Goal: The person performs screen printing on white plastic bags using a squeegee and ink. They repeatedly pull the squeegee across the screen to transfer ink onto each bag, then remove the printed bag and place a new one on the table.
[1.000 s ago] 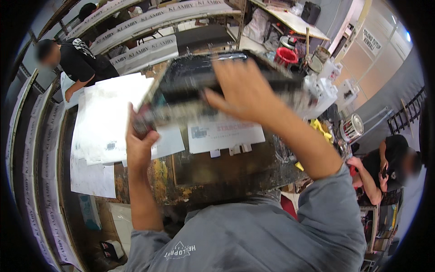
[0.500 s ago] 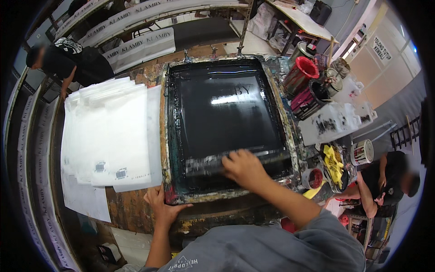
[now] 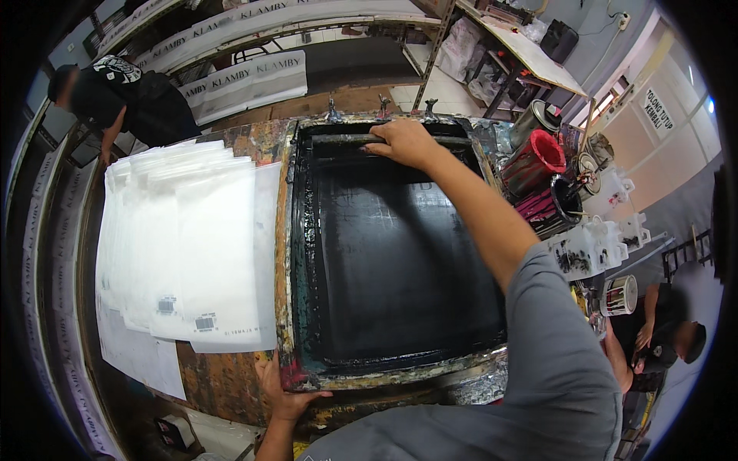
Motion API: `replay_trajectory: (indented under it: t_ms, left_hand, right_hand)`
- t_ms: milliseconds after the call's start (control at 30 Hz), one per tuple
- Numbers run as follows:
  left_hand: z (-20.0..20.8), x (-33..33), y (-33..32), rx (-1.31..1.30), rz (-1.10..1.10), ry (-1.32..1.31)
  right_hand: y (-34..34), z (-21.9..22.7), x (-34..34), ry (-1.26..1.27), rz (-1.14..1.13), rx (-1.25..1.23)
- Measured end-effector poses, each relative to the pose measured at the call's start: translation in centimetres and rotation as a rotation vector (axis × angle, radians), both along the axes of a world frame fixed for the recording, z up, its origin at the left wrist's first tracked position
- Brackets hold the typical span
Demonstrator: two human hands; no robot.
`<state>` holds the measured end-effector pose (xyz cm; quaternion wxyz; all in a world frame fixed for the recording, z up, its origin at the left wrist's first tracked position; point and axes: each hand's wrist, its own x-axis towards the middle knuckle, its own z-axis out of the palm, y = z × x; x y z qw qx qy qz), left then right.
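In the head view, the squeegee [image 3: 342,140] lies inside the frame [image 3: 285,253] at its far end, near the clamps [image 3: 332,114]. The right hand [image 3: 403,144] is closed over it, fingers bent around the bar. The left hand [image 3: 280,390] is at the frame's near left corner, thumb spread from fingers; whether it grips or merely rests there, I cannot tell.

The step in hand looks like an ink stroke over the dark screen [image 3: 392,269], with the squeegee at the far end of its run. The next move probably calls for level, even pressure and a steady frame.

The squeegee's long axis runs left to right; the frame's runs away from the person, clamps at its far side.
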<state>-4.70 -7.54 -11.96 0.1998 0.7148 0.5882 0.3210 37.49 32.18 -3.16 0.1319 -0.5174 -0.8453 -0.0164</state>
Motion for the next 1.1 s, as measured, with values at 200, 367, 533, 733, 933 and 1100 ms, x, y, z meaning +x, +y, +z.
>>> replay_trajectory:
  t_ms: [200,367,533,733,933,1100]
  left_hand:
    - [0.1,0.5,-0.2,0.06,-0.004,0.021]
    - [-0.5,0.4,-0.2,0.088,0.018,0.01]
    - [-3.2,0.1,-0.4,0.093,0.067,-0.268]
    - [0.6,0.5,4.9,0.288,0.105,-0.549]
    - [5.1,-0.1,21.7,0.571,0.137,-0.812]
    - [-2.2,5.3,38.6,0.05,-0.132,-0.55]
  right_hand:
    - [-7.2,-3.1,-2.0,-0.033,-0.056,0.052]
    - [-23.6,-0.1,-5.1,0.013,-0.066,-0.084]
    - [-38.2,2.3,-6.9,0.109,-0.088,-0.179]
    - [-40.0,8.6,-9.2,0.213,-0.155,0.223]
    - [-31.2,19.3,-8.2,0.263,-0.164,0.578]
    - [-25.3,24.3,-7.3,0.313,-0.151,0.514]
